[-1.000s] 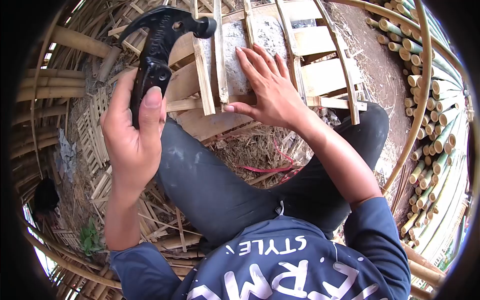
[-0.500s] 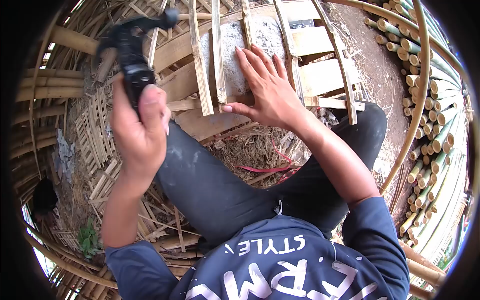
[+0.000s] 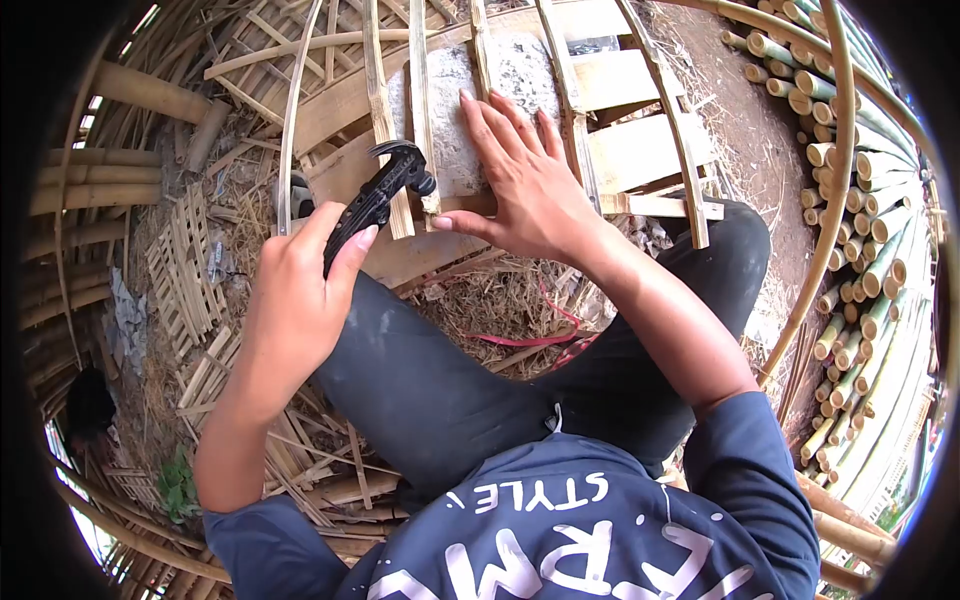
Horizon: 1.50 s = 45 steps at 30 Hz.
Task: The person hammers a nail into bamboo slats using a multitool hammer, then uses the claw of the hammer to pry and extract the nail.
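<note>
My left hand point(image 3: 300, 290) is wrapped round the handle of a black claw hammer point(image 3: 370, 208). The hammer's head is low over the near ends of two bamboo slats point(image 3: 420, 120); I cannot tell whether it touches them. My right hand point(image 3: 530, 190) lies flat, fingers spread, on a rough grey stone block point(image 3: 525, 75) and the slats crossing it. Its thumb rests by the near end of one slat. Under the block are pale wooden boards point(image 3: 640, 150). A crosswise strip point(image 3: 660, 207) runs beneath the slat ends on the right.
Cut bamboo poles point(image 3: 870, 230) are stacked on the right, behind a curved bamboo pole point(image 3: 840, 150). Woven bamboo pieces point(image 3: 185, 255) and split scraps lie on the left. Between my legs point(image 3: 420, 370) is straw-like debris with a red ribbon point(image 3: 530, 341).
My left hand has brought the hammer down and to the right, from raised at the upper left to the slat ends. My right hand stays almost in place; the view has shifted slightly.
</note>
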Available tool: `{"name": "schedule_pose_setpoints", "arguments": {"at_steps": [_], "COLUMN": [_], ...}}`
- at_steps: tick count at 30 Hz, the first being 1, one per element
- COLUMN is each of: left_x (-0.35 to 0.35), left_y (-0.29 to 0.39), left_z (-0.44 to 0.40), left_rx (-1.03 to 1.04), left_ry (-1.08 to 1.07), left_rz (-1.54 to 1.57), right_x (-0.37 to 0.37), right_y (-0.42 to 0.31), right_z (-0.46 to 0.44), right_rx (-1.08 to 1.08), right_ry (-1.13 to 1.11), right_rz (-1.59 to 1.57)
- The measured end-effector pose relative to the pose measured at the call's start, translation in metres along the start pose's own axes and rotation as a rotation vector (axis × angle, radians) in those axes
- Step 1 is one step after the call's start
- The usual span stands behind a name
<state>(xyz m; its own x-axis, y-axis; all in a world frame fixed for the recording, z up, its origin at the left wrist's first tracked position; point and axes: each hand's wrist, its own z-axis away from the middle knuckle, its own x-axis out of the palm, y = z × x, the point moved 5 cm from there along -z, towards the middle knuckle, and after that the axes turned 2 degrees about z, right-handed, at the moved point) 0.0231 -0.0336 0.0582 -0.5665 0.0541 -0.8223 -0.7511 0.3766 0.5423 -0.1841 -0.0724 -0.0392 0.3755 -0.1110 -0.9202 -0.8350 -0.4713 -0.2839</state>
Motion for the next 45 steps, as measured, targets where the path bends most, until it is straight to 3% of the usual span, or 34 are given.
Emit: {"name": "schedule_pose_setpoints", "arguments": {"at_steps": [2, 3, 6, 8, 9, 10, 12, 14, 18, 20, 21, 24, 26, 28, 29, 30, 32, 35, 36, 38, 40, 43, 45], "left_x": [-0.017, -0.023, -0.030, -0.011, -0.002, 0.012, 0.004, -0.012, -0.013, -0.001, 0.007, -0.013, -0.026, -0.025, -0.016, -0.011, 0.015, 0.001, -0.002, -0.007, 0.001, 0.035, 0.051], "left_y": [0.010, 0.011, 0.004, -0.010, -0.001, -0.013, -0.006, 0.000, -0.007, -0.004, -0.009, -0.005, 0.001, 0.000, -0.010, -0.018, -0.025, -0.021, -0.023, -0.023, -0.035, -0.051, -0.051], "left_z": [0.000, 0.003, 0.005, 0.010, 0.003, 0.008, 0.009, 0.012, 0.013, 0.007, 0.006, 0.009, 0.011, 0.013, 0.016, 0.017, 0.011, 0.010, 0.012, 0.010, 0.001, -0.003, -0.009], "left_rx": [-0.146, -0.169, -0.009, 0.001, -0.061, -0.092, 0.010, -0.114, 0.163, 0.008, -0.128, -0.146, -0.080, 0.135, 0.192, 0.055, 0.094, -0.033, -0.141, -0.151, -0.059, -0.319, -0.252], "left_ry": [0.018, 0.134, 0.448, 0.305, -0.036, -0.121, -0.032, 0.128, 0.485, 0.057, -0.156, 0.029, 0.352, 0.539, 0.539, 0.402, -0.095, 0.055, 0.116, 0.228, 0.267, 0.154, 0.184], "left_rz": [0.133, 0.244, 0.628, 0.155, 0.010, 0.059, 0.036, 0.209, 0.635, 0.013, 0.058, 0.055, 0.462, 0.633, 0.648, 0.361, 0.000, 0.093, 0.247, 0.423, 0.449, 0.631, 0.465], "right_x": [0.000, 0.001, 0.001, -0.002, -0.002, -0.001, -0.004, -0.001, 0.001, -0.003, -0.004, -0.001, 0.001, 0.001, 0.001, 0.001, 0.000, -0.001, 0.001, 0.001, 0.002, 0.000, -0.003], "right_y": [0.002, 0.000, 0.000, -0.001, -0.001, -0.002, -0.001, -0.001, -0.001, -0.001, 0.000, 0.000, -0.002, -0.002, -0.001, -0.001, -0.001, -0.002, -0.002, -0.001, -0.001, -0.002, -0.005], "right_z": [-0.001, 0.000, 0.000, -0.001, -0.001, 0.001, -0.005, 0.000, -0.001, -0.002, -0.003, -0.002, 0.000, -0.001, -0.001, -0.001, -0.001, -0.001, 0.004, 0.000, -0.001, -0.001, -0.001], "right_rx": [0.005, 0.001, -0.032, -0.017, -0.012, -0.010, -0.017, -0.003, 0.012, -0.007, -0.006, -0.007, -0.001, 0.006, 0.005, 0.006, 0.004, 0.002, 0.011, 0.001, 0.003, 0.004, -0.020], "right_ry": [0.009, 0.008, 0.069, 0.052, 0.051, 0.039, 0.059, 0.017, 0.007, 0.049, 0.050, 0.045, 0.031, 0.030, 0.026, 0.025, 0.024, 0.021, 0.013, 0.023, 0.007, -0.005, 0.015], "right_rz": [0.008, 0.006, 0.003, -0.002, 0.003, 0.002, 0.012, 0.010, -0.013, 0.018, 0.017, 0.012, 0.010, -0.004, 0.000, 0.002, 0.009, -0.007, -0.007, 0.001, 0.001, 0.017, 0.018]}}
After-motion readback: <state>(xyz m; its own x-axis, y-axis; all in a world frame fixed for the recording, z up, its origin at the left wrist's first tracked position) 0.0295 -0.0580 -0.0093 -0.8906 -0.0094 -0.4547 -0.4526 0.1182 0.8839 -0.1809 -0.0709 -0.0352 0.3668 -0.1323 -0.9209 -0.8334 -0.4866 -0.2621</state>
